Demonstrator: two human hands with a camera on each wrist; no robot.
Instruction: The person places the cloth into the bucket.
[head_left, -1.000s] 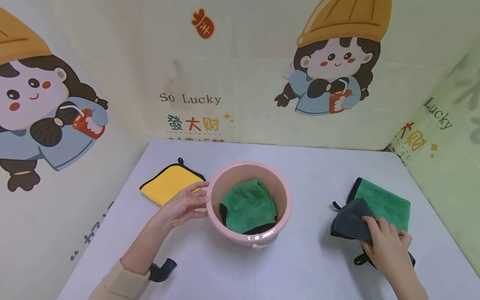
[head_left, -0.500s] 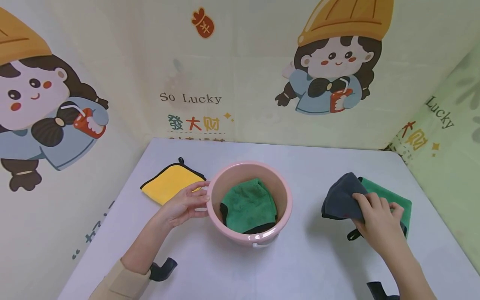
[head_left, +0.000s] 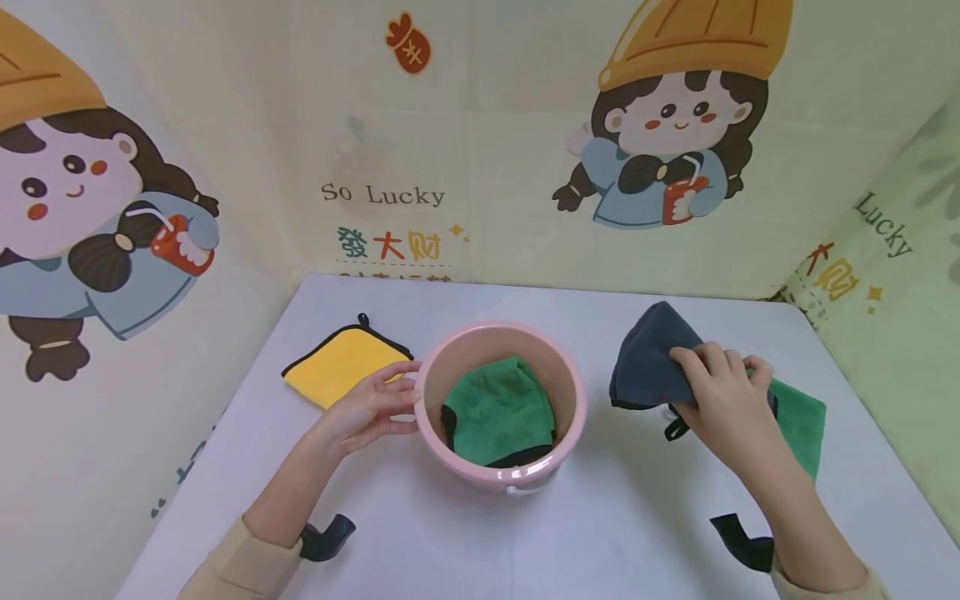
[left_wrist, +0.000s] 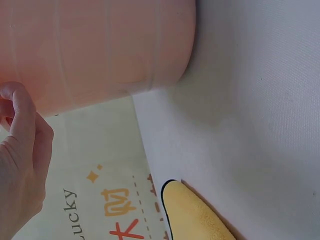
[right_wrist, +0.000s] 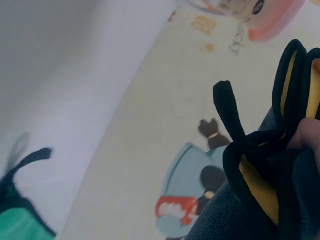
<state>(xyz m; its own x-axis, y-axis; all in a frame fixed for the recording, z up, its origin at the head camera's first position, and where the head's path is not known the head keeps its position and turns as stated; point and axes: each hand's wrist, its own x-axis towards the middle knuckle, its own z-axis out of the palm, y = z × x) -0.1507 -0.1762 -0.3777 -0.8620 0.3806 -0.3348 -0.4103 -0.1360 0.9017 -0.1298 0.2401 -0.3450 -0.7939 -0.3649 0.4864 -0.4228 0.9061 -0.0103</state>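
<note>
My left hand touches the left side of the pink bucket near its rim, fingertips against the outside; bent fingers show beside the bucket wall in the left wrist view. Inside the bucket lies a folded green cloth with black edging. My right hand pinches a folded dark grey cloth, raised over the table right of the bucket. In the right wrist view, this cloth shows black edging, a hanging loop and a yellow inner side. Its fingers are mostly cut off there.
A yellow cloth with black edging lies left of the bucket. Another green cloth lies at the right, partly behind my right arm. A printed curtain stands behind the white table.
My right hand has lifted the dark grey cloth off the pile at the right and moved it left and farther back, uncovering the green cloth's right part. The left hand stays at the bucket.
</note>
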